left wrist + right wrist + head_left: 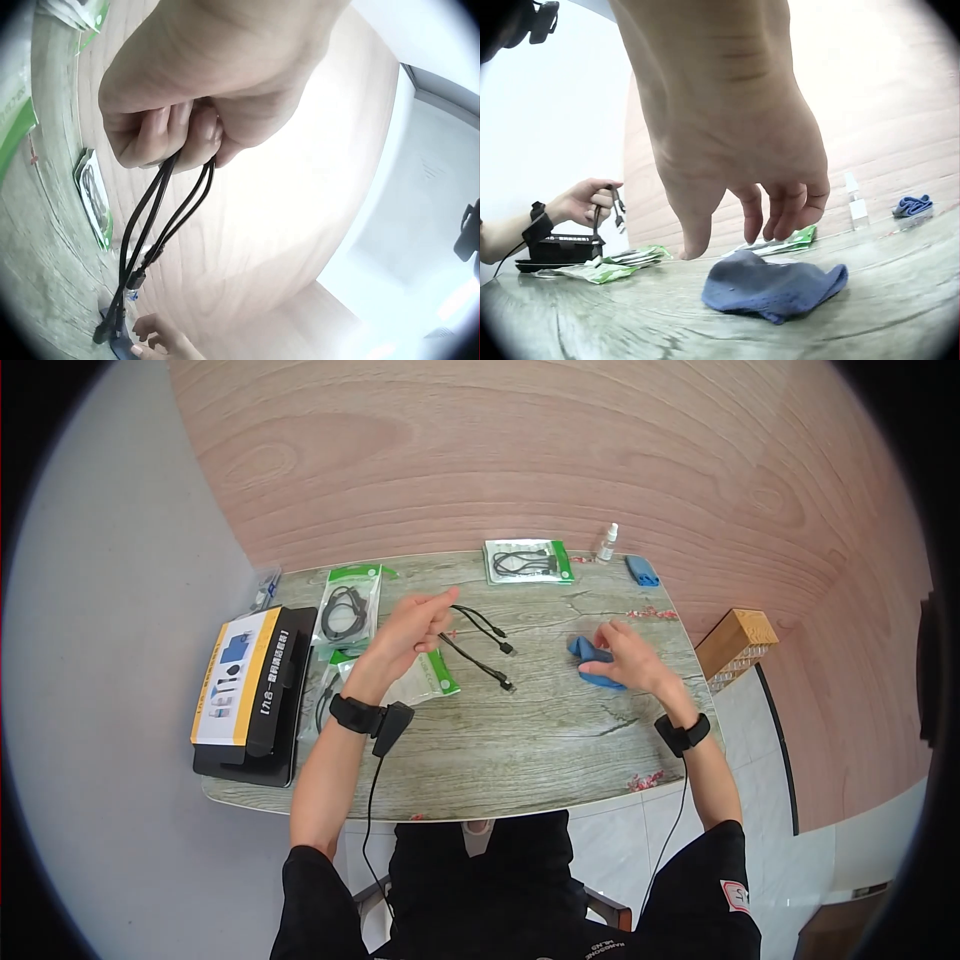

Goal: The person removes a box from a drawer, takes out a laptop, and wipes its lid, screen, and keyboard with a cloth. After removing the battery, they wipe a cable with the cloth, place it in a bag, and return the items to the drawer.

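Observation:
My left hand [406, 633] grips a black cable [142, 225] in a fist above the table. Its doubled strands hang from the curled fingers, and the plug ends [505, 682] dangle loose toward the table's middle. A crumpled blue cloth [772, 289] lies on the table at the right. My right hand [636, 662] hovers just over that cloth, thumb and fingers bent downward and spread apart. In the right wrist view a gap shows between the fingertips and the cloth, with nothing between them.
Bagged cables in green-and-clear pouches [350, 605] lie at the left, and another pouch [528, 563] at the back. A black-and-yellow box [238, 675] stands at the left edge. Toward the back right are a spray bottle [606, 544] and a folded blue cloth [642, 570].

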Demonstrator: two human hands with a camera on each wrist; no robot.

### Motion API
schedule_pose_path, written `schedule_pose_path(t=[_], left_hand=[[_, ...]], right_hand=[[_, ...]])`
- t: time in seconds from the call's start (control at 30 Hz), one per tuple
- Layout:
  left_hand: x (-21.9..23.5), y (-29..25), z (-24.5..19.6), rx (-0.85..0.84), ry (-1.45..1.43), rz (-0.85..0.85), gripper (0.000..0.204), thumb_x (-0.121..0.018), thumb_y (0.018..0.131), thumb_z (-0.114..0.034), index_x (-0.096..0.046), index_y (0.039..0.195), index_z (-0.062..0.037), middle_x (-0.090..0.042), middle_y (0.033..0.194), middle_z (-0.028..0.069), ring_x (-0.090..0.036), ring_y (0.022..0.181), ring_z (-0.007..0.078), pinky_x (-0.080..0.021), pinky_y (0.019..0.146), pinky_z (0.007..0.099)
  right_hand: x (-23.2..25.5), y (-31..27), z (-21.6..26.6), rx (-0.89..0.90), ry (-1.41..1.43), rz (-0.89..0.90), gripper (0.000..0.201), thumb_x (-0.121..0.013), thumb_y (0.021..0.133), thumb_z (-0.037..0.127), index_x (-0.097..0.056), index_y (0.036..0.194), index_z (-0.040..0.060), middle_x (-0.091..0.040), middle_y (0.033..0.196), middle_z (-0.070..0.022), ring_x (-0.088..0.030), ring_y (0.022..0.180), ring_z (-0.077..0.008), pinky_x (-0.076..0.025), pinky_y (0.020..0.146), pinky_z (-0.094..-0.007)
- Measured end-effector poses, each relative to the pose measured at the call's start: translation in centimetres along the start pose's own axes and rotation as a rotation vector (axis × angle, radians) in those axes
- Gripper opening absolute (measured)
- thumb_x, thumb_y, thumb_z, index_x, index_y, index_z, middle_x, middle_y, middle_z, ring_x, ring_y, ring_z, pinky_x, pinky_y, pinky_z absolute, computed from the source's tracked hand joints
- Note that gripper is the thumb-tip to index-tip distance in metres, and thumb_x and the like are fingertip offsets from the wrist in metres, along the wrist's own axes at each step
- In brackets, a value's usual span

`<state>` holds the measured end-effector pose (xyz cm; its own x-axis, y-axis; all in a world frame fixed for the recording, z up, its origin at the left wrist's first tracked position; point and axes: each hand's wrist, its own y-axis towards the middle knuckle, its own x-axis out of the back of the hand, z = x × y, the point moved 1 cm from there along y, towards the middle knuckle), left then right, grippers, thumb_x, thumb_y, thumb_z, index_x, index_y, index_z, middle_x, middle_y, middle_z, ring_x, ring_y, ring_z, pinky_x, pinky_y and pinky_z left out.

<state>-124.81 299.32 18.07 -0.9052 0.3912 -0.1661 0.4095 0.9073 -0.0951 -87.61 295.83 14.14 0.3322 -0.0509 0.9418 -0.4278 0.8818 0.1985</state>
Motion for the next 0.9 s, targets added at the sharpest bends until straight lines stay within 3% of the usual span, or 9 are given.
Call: schedule_pose_path(t=[0.1,0.2,0.3,0.4,0.47,0.67,0.77,0.8,0.9], left_hand=[[-0.1,0.0,0.8,0.031,-0.034,0.011,0.048,-0.056,0.106,-0.033,-0.032,0.067,-0.0191,-0.025,0.06,-0.0103,-0.018,0.052,0.0033,-0.019,0.046,0.0231],[-0.6,0.0,0.9,0.032,0.019,0.051,0.047,-0.056,0.106,-0.032,-0.033,0.067,-0.0191,-0.026,0.06,-0.0105,-0.019,0.052,0.003,-0.02,0.046,0.0231],[-1.6,0.2,0.9,0.043,0.027,0.121,0.046,-0.056,0.106,-0.031,-0.034,0.067,-0.0191,-0.026,0.061,-0.0105,-0.019,0.052,0.0031,-0.021,0.047,0.023],[-2.3,-0.1,1.0,0.004,-0.024,0.107,0.046,-0.056,0.106,-0.031,-0.035,0.066,-0.0182,-0.028,0.06,-0.01,-0.022,0.051,0.0035,-0.023,0.047,0.023],[-1.8,0.0,1.2,-0.057,-0.088,0.047,0.046,-0.056,0.106,-0.031,-0.037,0.066,-0.017,-0.029,0.059,-0.0094,-0.024,0.05,0.0036,-0.024,0.047,0.023],[1.6,-1.7,3.6,0.089,0.14,-0.061,0.044,-0.058,0.104,-0.037,-0.057,0.074,-0.0056,-0.062,0.074,0.0047,-0.053,0.05,0.0102,-0.039,0.049,0.0267],[2.3,-2.1,4.5,-0.336,0.882,-0.376,0.045,-0.06,0.101,-0.04,-0.066,0.09,0.003,-0.067,0.1,0.0181,-0.069,0.069,0.0245,-0.051,0.06,0.038],[2.9,-2.6,4.5,-0.462,1.167,-0.347,0.07,-0.068,0.093,-0.049,-0.058,0.124,0.0119,-0.058,0.126,0.0294,-0.066,0.109,0.039,-0.052,0.088,0.0494],[3.6,-4.3,5.4,-0.343,1.662,-0.118,0.1,-0.075,0.083,-0.057,-0.038,0.143,0.0153,-0.046,0.142,0.0335,-0.046,0.134,0.0436,-0.039,0.109,0.0502]], right_hand=[[-0.6,0.0,1.9,-0.038,0.016,0.006,0.039,-0.076,0.091,0.033,-0.058,0.103,0.0003,-0.063,0.105,-0.0148,-0.061,0.092,-0.0289,-0.051,0.08,-0.0398],[0.1,1.0,5.7,-0.105,0.569,0.005,0.037,-0.065,0.1,0.034,-0.06,0.109,-0.0006,-0.064,0.107,-0.0135,-0.061,0.099,-0.025,-0.05,0.084,-0.0394],[-1.3,2.6,8.9,0.125,0.787,-0.145,0.043,-0.05,0.107,0.038,-0.059,0.118,-0.003,-0.065,0.105,-0.0112,-0.063,0.102,-0.0201,-0.053,0.084,-0.0373],[-4.7,4.6,9.8,0.122,0.916,0.026,0.05,-0.04,0.11,0.04,-0.057,0.125,-0.005,-0.067,0.099,-0.01,-0.068,0.096,-0.018,-0.056,0.08,-0.0333],[-4.2,4.5,11.9,-0.099,1.058,0.189,0.05,-0.039,0.11,0.04,-0.057,0.124,-0.0054,-0.068,0.094,-0.0091,-0.068,0.086,-0.0149,-0.055,0.074,-0.0294],[-8.1,5.2,11.6,-0.126,0.98,0.003,0.036,-0.049,0.108,0.028,-0.066,0.109,-0.0034,-0.066,0.08,-0.0046,-0.057,0.067,-0.0098,-0.047,0.062,-0.0276],[-7.9,5.7,10.4,-0.096,0.882,0.031,0.034,-0.052,0.107,0.026,-0.069,0.101,-0.0033,-0.064,0.076,-0.0033,-0.056,0.067,-0.0101,-0.046,0.061,-0.0288],[-7.6,5.9,9.8,-0.104,0.86,0.04,0.035,-0.053,0.107,0.026,-0.07,0.1,-0.0035,-0.063,0.075,-0.0026,-0.055,0.067,-0.0104,-0.046,0.062,-0.0292],[-6.2,5.7,8.1,-0.213,0.871,0.128,0.035,-0.053,0.107,0.027,-0.07,0.1,-0.0024,-0.058,0.072,0.0007,-0.053,0.064,-0.0092,-0.044,0.059,-0.028]])
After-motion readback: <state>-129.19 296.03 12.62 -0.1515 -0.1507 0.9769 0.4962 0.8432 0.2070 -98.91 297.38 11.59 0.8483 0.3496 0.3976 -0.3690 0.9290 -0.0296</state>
